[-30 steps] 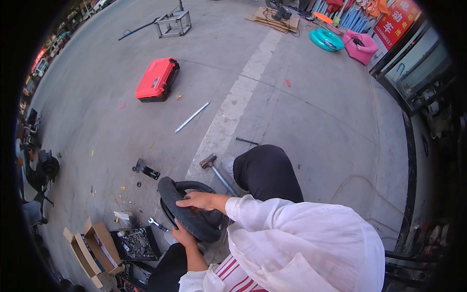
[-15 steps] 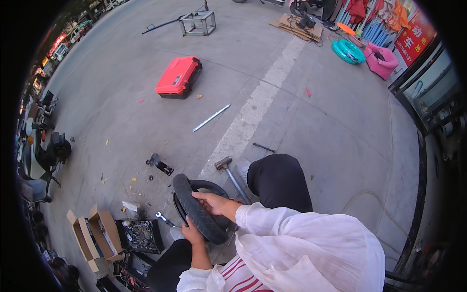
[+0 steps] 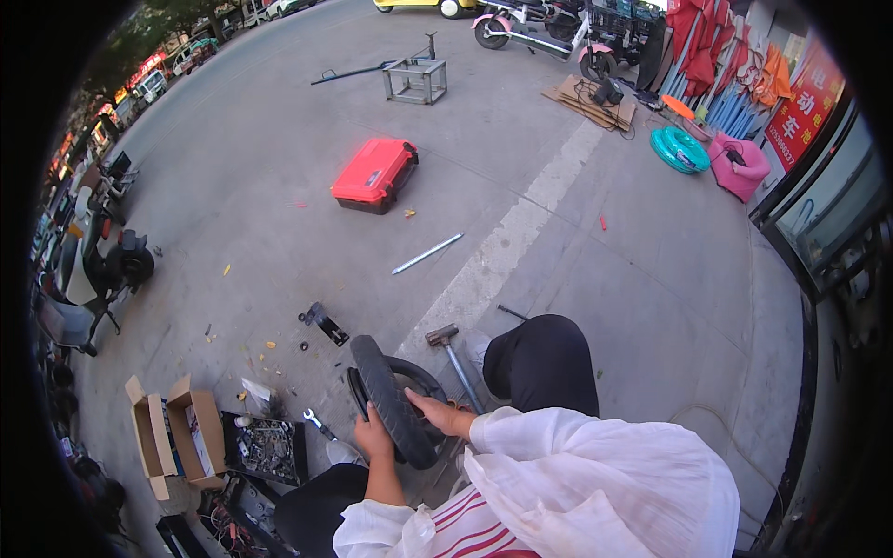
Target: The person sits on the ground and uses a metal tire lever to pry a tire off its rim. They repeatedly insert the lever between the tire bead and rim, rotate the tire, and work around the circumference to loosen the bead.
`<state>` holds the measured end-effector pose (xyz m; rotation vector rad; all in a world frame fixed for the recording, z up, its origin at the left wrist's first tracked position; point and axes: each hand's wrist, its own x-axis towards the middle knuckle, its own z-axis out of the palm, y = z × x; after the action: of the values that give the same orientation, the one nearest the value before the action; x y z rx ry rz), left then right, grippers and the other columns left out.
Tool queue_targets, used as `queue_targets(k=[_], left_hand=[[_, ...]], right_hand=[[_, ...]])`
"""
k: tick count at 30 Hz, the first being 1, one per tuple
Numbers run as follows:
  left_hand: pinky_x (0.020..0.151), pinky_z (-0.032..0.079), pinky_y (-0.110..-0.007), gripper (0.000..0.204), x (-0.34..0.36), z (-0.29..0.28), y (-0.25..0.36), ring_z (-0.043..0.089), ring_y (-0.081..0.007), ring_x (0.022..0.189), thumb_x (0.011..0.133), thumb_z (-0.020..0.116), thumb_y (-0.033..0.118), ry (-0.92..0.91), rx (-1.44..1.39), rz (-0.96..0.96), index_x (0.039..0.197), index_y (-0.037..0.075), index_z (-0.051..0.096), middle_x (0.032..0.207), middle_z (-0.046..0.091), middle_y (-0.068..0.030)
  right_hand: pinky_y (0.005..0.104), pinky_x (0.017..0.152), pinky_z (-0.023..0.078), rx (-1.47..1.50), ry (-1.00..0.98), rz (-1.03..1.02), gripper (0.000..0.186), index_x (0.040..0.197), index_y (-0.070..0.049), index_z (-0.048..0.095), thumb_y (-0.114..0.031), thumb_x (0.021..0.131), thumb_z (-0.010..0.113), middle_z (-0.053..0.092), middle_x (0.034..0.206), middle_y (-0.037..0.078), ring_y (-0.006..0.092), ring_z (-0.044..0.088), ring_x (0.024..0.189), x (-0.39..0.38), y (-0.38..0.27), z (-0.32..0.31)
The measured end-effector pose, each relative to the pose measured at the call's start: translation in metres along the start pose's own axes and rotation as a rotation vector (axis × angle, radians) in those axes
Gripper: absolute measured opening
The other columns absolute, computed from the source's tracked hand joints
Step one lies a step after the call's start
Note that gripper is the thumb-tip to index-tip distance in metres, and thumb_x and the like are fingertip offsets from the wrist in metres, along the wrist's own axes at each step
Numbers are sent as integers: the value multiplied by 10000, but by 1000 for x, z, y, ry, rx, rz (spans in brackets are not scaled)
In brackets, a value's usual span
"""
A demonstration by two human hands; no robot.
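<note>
A small black tyre [image 3: 389, 395] stands tilted between my knees, its worn tread facing up. My left hand [image 3: 375, 437] is closed on its near left edge. From the right, my right hand [image 3: 441, 415] grips its side, the thumb reaching toward the tread. Behind the tyre another dark ring [image 3: 420, 374] shows in part; whether it is a separate tyre or a rim I cannot tell. A hammer [image 3: 451, 355] with a metal handle lies just right of the tyre. To the left, a wrench [image 3: 318, 423] rests on the ground beside my foot.
A black tray of small metal parts [image 3: 296, 456] and an open cardboard box [image 3: 212, 456] stand at the lower left. Beyond lie a black bracket [image 3: 327, 324], a metal bar [image 3: 428, 253] and a red case [image 3: 367, 177]. A metal frame [image 3: 415, 97] stands farther off.
My right hand has slid down along the tyre toward me, and my left hand has moved up its left side. The view has tilted up, showing parked scooters at the top.
</note>
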<state>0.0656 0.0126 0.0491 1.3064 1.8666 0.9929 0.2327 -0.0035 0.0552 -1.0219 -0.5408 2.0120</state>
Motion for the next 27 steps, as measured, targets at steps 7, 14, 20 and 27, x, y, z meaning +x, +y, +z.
queue_targets(k=[7, 14, 20, 27], left_hand=[[707, 493, -410, 411, 6, 2, 38, 672, -296, 732, 928, 605, 347, 76, -48, -38, 929, -59, 669, 782, 688, -199], [778, 532, -326, 309, 9, -40, 89, 659, -204, 881, 991, 469, 93, -322, -720, -332, 1270, -26, 526, 1055, 659, -137], [829, 471, -319, 376, -1, -12, 24, 618, -211, 907, 1008, 493, 268, -201, -7, -383, 1203, -47, 558, 1047, 661, -133], [754, 508, -302, 372, -5, -24, 16, 644, -177, 817, 1019, 493, 307, -99, -602, -465, 1096, -41, 600, 957, 679, -107]], right_hand=[[270, 1000, 413, -8, -52, 3, 735, 1330, 67, 498, -571, 1004, 335, 598, 1262, 124, 168, 567, 1112, -32, -27, 23], [271, 810, 494, 22, -115, -114, 561, 1167, 48, 594, -468, 948, 573, 656, 1028, 81, 129, 617, 890, -33, -65, 56], [333, 904, 459, -88, 107, -106, 686, 1157, 63, 616, -570, 981, 416, 667, 1071, 133, 203, 612, 1005, 9, -35, 26], [425, 872, 459, -811, 209, -52, 638, 1050, 110, 628, -491, 959, 435, 666, 964, 283, 410, 624, 963, 3, -13, 4]])
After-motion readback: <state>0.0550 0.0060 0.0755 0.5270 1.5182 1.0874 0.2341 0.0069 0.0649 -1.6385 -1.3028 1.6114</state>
